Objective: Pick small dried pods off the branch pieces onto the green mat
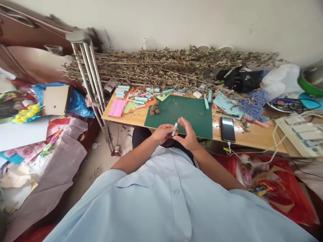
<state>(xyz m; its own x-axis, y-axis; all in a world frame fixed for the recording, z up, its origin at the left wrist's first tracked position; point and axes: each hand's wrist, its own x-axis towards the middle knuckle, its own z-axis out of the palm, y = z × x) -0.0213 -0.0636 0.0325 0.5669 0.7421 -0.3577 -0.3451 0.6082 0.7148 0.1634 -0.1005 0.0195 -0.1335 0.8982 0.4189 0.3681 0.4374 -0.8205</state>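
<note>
Between the fingertips of my left hand [163, 133] is a slim light-blue paper roll [174, 129], held tilted just above the front edge of a green cutting mat [185, 112]. My right hand [188, 136] is open beside the roll, fingers stretched out; whether its thumb touches the roll's lower end I cannot tell. Brown clumps of dried herb [154, 109] lie on the mat's left side. More blue and pink paper rolls [142, 98] are piled at the back left, and a few blue rolls [207, 102] rest at the mat's right edge.
Long dried plant stalks [156, 67] run along the wall. A folded metal crutch [92, 77] leans at the table's left. Pink paper sheets [117, 107] lie left of the mat. To the right are a phone [227, 129] on a cable, blue cords [253, 104] and a power strip [300, 134].
</note>
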